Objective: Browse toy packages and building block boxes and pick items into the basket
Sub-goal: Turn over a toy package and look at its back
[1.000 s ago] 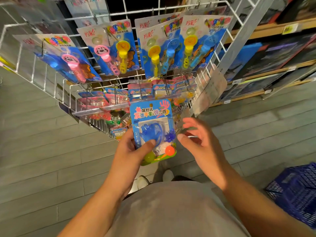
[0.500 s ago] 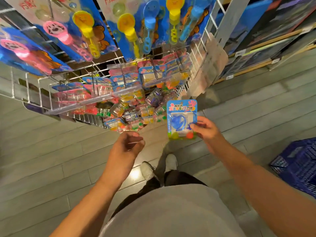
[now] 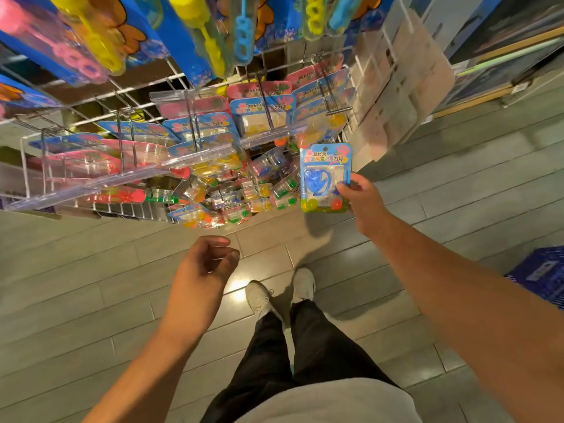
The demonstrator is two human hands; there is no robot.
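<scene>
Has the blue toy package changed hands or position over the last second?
Yes. The blue toy package went from the left hand to the right hand, moving rightward toward the blue basket.

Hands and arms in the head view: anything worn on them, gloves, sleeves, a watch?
Nothing worn shows. The left hand and right hand are bare, without gloves or rings, and both forearms are uncovered up to the frame edge, with no sleeve cuff, watch or band in view. Upper arms are out of frame.

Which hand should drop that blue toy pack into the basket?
Right. The right hand already pinches the toy pack, and the blue basket sits on its side. The left hand holds nothing.
</scene>
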